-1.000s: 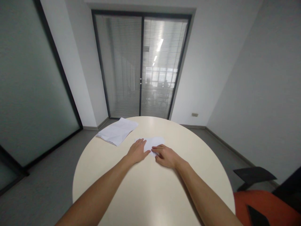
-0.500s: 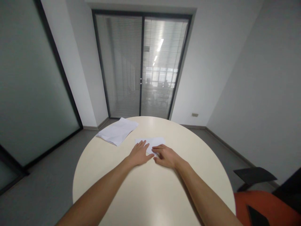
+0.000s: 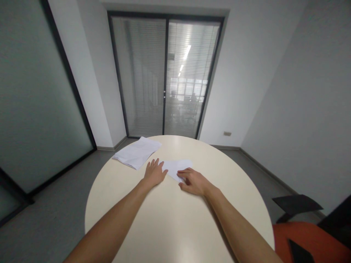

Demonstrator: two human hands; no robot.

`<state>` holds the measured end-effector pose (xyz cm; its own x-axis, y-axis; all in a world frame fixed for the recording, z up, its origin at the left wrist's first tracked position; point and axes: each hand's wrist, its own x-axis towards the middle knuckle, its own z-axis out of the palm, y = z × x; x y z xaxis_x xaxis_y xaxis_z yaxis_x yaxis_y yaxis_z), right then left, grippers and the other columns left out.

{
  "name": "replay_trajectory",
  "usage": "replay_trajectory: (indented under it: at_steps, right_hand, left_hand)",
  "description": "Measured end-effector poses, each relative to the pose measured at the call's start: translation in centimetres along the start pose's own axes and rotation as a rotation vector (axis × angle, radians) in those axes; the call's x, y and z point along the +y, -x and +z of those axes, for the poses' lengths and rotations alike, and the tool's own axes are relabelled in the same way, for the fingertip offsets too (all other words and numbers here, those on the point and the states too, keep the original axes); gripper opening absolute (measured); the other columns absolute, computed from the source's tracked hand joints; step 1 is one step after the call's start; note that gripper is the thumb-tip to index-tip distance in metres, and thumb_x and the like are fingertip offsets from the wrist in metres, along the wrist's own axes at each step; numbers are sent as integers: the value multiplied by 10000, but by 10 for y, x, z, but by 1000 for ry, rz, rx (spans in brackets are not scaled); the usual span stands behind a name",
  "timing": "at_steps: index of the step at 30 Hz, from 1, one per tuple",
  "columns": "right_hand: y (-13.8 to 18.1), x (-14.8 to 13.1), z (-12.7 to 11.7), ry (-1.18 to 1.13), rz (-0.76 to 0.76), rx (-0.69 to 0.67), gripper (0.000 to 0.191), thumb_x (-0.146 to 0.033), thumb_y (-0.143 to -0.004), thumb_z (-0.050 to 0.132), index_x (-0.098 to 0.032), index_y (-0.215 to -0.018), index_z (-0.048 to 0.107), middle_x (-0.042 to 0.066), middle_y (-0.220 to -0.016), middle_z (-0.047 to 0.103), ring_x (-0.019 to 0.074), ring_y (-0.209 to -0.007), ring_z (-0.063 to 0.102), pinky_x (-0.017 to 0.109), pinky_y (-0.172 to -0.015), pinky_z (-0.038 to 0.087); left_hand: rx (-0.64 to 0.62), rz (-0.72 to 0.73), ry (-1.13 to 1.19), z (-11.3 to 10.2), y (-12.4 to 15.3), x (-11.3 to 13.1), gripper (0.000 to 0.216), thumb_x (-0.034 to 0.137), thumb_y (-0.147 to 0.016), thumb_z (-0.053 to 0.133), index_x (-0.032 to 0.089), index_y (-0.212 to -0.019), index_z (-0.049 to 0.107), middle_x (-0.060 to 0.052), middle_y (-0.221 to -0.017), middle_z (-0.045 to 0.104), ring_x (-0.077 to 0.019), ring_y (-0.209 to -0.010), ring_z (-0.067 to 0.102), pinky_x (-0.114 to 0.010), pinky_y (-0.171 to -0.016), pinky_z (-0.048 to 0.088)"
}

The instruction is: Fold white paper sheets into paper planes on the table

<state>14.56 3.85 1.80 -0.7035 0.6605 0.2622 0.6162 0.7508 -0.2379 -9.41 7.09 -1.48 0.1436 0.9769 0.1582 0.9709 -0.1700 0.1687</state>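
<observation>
A small folded sheet of white paper lies flat on the round cream table. My left hand rests at its left end, palm down with fingers spread, holding nothing. On the right, my right hand has its fingers bent and pressed together on the paper's near right part. A bit of the paper shows between that hand's index finger and thumb; the rest there is hidden beneath the fingers.
A larger stack of white paper lies at the table's far left edge. A chair with a red seat and black armrests stands at the lower right. Beyond the table is a glass partition with blinds.
My left hand has slid leftward off the middle of the folded paper to its left end, uncovering more of it. My right hand stays almost where it was.
</observation>
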Motion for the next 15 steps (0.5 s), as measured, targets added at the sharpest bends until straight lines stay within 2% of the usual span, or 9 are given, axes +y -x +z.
replay_trajectory:
  at_steps: [3,6,9,11,15]
  right_hand:
    - [1,0,0,2,4,5,386,-337,-868,605,-174,-1207,695,124,-1338,642,303,-1225,574,440,-1042,467]
    - [1,0,0,9,2,8,382,-334,-871,602,-178,-1207,693,119,-1337,644,301,-1222,575,439,-1043,467]
    - [1,-1,-1,17,-3,9,375,-323,-875,598,-174,-1205,695,122,-1328,649,299,-1226,574,438,-1051,462]
    - [0,-2,-1,19,-8,12,362,-314,-879,594,-172,-1194,701,129,-1321,651,301,-1228,574,442,-1053,460]
    - [-3,-1,2,1,-21,33,356,-306,-882,596,-170,-1192,706,136,-1306,659,296,-1221,578,444,-1056,460]
  left_hand:
    - [40,-50,-24,-1,-1,-4,556,487,-943,441,193,-1413,487,-161,-1572,369,-367,-1452,310,-538,-1168,219]
    - [109,-69,-60,-6,1,-5,520,391,-933,478,186,-1410,476,-159,-1579,354,-355,-1455,299,-535,-1171,210]
    - [184,1,-69,-14,4,-1,504,266,-903,522,165,-1396,490,-152,-1572,358,-322,-1429,335,-475,-1173,240]
    - [191,70,-37,-18,7,6,460,231,-895,532,169,-1351,539,-134,-1504,449,-300,-1346,433,-425,-1132,320]
    - [101,192,59,-18,16,28,327,322,-942,509,217,-1230,624,-104,-1280,619,-281,-1177,555,-417,-1035,417]
